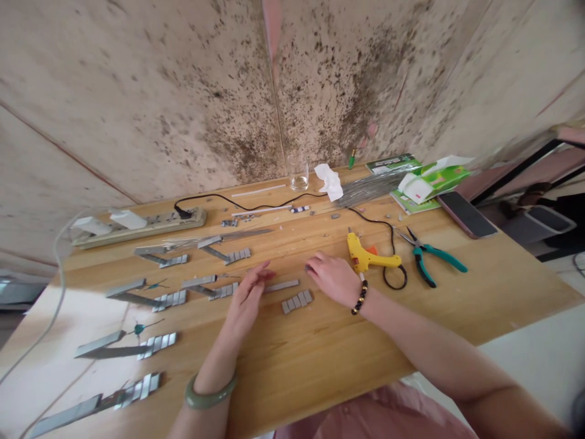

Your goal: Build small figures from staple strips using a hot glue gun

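Note:
My left hand (249, 291) rests on the table at the near end of a thin flat grey strip (282, 285), its fingers loosely stretched and slightly apart. To the right, my right hand (333, 278) is curled with its fingertips pressed together on a small dark grey piece (308, 267), mostly hidden by the fingers. Between the hands and a little closer to me lies a row of grey blocks (297, 302) set side by side. Left of my left hand stand several angled grey assemblies, among them one with a stepped base (223, 290).
A yellow glue gun (365, 253) and teal-handled pliers (427, 256) lie on the right. Behind are a glass (299, 177), a crumpled tissue (329, 182), thin metal wires (375, 186) and a phone (467, 214). A power strip (183, 222) sits at back left.

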Action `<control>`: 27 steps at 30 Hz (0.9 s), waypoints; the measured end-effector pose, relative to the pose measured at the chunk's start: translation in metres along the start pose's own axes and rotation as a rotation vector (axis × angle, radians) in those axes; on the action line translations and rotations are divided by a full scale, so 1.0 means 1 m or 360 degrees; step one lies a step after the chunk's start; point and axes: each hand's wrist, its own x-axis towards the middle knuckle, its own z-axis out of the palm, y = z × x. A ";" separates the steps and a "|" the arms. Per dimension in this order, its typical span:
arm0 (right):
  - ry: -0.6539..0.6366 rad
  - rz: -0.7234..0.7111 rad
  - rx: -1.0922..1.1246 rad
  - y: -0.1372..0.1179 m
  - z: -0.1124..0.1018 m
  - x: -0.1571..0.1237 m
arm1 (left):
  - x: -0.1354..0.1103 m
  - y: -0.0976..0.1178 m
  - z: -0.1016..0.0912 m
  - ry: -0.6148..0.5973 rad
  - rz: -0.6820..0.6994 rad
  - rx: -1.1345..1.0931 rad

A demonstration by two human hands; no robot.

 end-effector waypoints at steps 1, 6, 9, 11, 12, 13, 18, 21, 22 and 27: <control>0.0004 -0.0001 0.0001 0.000 0.001 0.000 | 0.000 0.001 0.000 0.0010 -0.0010 -0.0011; 0.0018 0.0023 0.0007 0.003 0.007 0.001 | 0.000 0.004 0.002 0.0029 -0.0102 0.0103; 0.0035 0.0017 0.0023 0.005 0.008 0.002 | 0.000 0.000 0.001 0.0016 -0.0084 0.0184; 0.0025 0.0019 0.0040 0.006 0.008 0.002 | 0.001 -0.004 0.001 -0.0032 -0.0043 0.0264; 0.0015 0.0024 0.0045 0.006 0.008 0.002 | 0.001 -0.006 0.002 -0.0068 -0.0005 0.0324; 0.0005 0.0029 0.0048 0.006 0.008 0.002 | 0.002 -0.008 0.002 -0.0098 0.0052 0.0396; -0.0028 0.0017 0.0042 0.005 0.009 0.002 | 0.004 -0.014 0.005 -0.0107 0.0401 0.0736; -0.0014 -0.0029 0.0048 0.004 0.011 0.002 | 0.004 -0.015 0.006 -0.0081 0.0530 0.0871; -0.0005 -0.0043 0.0054 0.004 0.012 0.002 | 0.004 -0.015 0.006 -0.0080 0.0560 0.0905; 0.0025 -0.0062 0.0099 0.005 0.013 0.002 | 0.003 -0.014 0.006 -0.0123 0.0608 0.0981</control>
